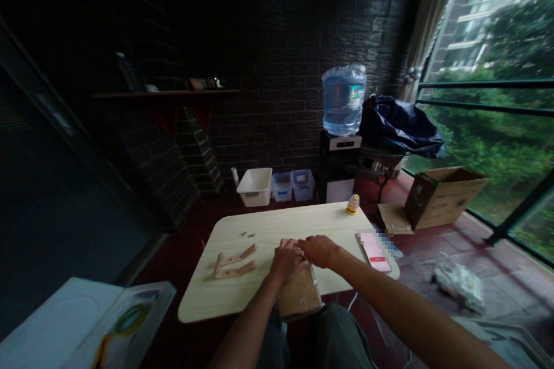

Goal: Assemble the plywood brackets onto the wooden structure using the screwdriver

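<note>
A brown board-like piece (298, 294) with a shiny surface rests at the table's near edge, above the person's lap. My left hand (288, 260) lies over its far end, with its fingers wrapped over it. Right beside it, my right hand (319, 250) is closed, its fingertips meeting the left hand at the piece's far end; whatever it pinches is too small to make out. On the table (199, 294), to the left, lies a U-shaped wooden part (234, 270) with holes. Small dark pieces (248, 234) lie behind it.
A phone (375, 252) lies at the table's right side, and a small yellow-based container (352, 205) stands at the back right corner. Beyond are plastic bins (255, 187), a water dispenser (341, 167) and a cardboard box (445, 199). An open clear case (130, 323) is at lower left.
</note>
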Tool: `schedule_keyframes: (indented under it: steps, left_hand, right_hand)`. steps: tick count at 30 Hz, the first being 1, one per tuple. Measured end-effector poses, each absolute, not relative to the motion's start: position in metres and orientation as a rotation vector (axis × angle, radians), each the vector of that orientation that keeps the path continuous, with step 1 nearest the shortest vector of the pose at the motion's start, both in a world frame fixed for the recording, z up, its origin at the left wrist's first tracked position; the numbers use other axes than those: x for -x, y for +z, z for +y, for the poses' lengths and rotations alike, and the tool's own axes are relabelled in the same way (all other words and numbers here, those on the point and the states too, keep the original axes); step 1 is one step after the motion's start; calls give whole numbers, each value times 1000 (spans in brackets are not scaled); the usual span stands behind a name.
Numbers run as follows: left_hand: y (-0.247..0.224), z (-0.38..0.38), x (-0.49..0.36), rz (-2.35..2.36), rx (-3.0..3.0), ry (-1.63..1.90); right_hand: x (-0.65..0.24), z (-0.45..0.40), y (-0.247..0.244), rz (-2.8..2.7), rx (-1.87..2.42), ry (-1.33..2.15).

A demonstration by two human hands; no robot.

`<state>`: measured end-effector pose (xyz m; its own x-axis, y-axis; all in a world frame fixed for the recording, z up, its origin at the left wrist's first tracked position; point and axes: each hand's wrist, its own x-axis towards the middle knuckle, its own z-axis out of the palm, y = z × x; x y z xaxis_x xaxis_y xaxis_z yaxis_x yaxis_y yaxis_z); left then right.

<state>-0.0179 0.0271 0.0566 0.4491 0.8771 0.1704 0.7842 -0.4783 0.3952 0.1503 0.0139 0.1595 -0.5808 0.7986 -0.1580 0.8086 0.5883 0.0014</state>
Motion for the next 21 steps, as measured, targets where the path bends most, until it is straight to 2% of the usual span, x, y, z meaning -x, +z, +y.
schedule_keyframes:
  steps: [9,21]
  left_hand:
    - [58,28,19,1457,-2391,549]
    - [69,29,22,1427,-2337,528]
  right_hand:
    - [-147,16,165,2613,-1482,-173]
    - [-148,17,175,2614,-1427,-229]
